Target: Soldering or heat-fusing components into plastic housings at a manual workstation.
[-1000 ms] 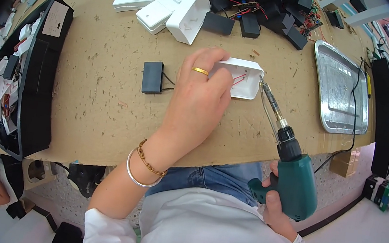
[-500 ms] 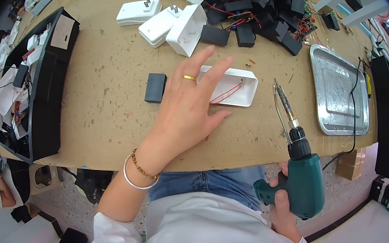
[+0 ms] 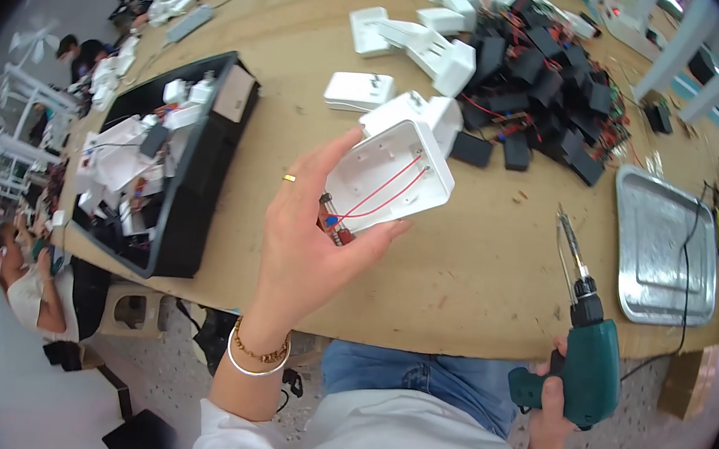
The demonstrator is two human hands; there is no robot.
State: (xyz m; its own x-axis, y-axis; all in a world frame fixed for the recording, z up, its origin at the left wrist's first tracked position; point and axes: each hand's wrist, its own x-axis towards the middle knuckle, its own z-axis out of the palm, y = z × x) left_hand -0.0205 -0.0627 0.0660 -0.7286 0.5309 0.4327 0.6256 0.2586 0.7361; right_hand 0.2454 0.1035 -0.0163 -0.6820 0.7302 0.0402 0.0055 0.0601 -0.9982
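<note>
My left hand grips a white plastic housing by its left end, holding it tilted with the open side toward me. Inside it, two red wires run from small metal contacts at the far end to a small circuit board beside my palm; my fingers partly cover the board. At the table's front edge, my right hand is wrapped round the handle of a green soldering gun. Its metal tip, with a thin feed tube alongside, points away from me and is apart from the housing.
Beyond the housing lie white plug cases and a heap of black blocks with red wires. A black bin of mixed parts stands left, a metal tray right. A cable crosses the tray. Another person sits far left.
My left hand has closed on the white housing and raised and tilted it off the table. The soldering gun stays in my right hand. The view has shifted, showing more of the room.
</note>
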